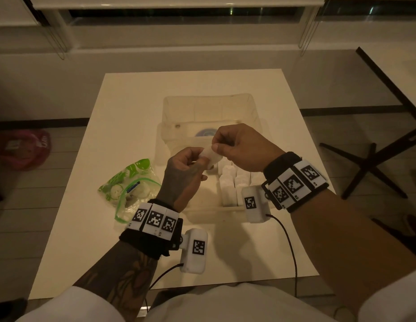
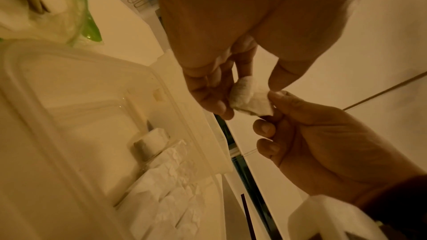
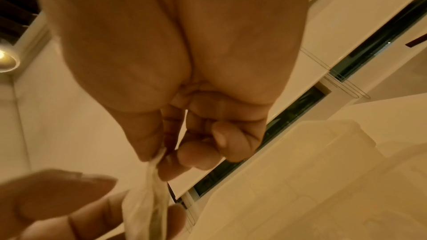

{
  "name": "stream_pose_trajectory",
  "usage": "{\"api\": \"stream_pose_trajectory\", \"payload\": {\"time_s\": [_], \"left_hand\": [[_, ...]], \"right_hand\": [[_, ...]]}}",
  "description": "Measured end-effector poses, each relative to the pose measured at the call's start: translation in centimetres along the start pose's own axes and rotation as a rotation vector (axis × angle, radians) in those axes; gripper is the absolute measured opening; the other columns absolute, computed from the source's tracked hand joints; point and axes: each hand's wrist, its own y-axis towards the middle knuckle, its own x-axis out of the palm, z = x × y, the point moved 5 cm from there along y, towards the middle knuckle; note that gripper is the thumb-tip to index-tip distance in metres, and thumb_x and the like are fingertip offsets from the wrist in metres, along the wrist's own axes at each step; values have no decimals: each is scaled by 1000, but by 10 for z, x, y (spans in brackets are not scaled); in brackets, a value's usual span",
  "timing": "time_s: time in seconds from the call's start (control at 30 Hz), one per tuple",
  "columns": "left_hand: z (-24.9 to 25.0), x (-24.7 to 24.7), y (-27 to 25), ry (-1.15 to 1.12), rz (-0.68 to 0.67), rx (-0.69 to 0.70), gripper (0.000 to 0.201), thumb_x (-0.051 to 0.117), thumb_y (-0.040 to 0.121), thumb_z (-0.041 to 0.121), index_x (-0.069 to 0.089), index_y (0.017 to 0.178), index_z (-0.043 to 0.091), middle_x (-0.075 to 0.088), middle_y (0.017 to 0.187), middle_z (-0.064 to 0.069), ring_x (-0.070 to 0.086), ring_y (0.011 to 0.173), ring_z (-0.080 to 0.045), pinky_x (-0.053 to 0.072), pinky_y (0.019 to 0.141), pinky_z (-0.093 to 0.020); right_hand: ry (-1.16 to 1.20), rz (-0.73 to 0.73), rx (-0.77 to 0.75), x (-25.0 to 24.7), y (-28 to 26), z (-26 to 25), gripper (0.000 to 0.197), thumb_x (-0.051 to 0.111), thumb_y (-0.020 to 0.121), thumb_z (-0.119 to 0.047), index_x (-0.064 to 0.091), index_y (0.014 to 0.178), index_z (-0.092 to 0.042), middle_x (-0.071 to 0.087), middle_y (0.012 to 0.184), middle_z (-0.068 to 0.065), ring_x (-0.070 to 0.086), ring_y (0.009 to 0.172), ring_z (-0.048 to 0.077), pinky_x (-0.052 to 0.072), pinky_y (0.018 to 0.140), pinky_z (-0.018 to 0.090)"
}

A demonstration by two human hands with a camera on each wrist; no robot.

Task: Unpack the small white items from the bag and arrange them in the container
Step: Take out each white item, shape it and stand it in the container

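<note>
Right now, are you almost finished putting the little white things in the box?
Partway. Several white packets already stand in rows in the clear container. One white packet is pinched between the left hand and the right hand above it. The green bag on the table still shows white pieces inside.

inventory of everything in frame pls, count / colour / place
table: 1, white, centre
container: 1, clear plastic, on the table, past the hands
white items: several, in rows in the container's near right part
held white item: 1, pinched between both hands above the container
bag: 1, clear with green print, on the table left of the container
red bag: 1, on the floor, far left
left hand: pinches the item
right hand: pinches the item
</note>
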Motion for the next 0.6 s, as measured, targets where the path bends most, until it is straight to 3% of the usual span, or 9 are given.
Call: {"api": "stream_pose_trajectory", "payload": {"time_s": [0.1,0.23,0.43,0.6], "left_hand": [[0,0,5,62,-18,-8,12,60,94,25,69,91,18,73,91,-3,69,89,-22,58,73,-34],[6,-1,7,52,-8,3,20,56,96,21,69,81,18,72,88,-3,69,89,-21,60,74,-36],[8,5,6,-87,-141,-48,18,52,98,19,70,95,17,73,98,-9,70,94,-24,58,79,-38],[7,5,9,-48,-187,-45,19,52,97,21,69,95,14,71,102,-12,69,96,-26,59,81,-38]], "right_hand": [[-63,-52,-8,-2,2,-3,9,57,95,-21,63,90,-18,58,79,-13,51,69,0,37,64,14],[-153,-11,-18,-6,6,-3,9,49,99,-19,56,93,-18,50,82,-16,47,73,1,34,62,16],[-147,-57,-55,-2,6,-7,10,53,97,-18,59,90,-21,56,79,-12,50,71,2,35,62,14],[-101,-20,-50,-7,8,-7,14,55,97,-17,57,85,-25,56,78,-13,50,71,2,36,63,14]]}}
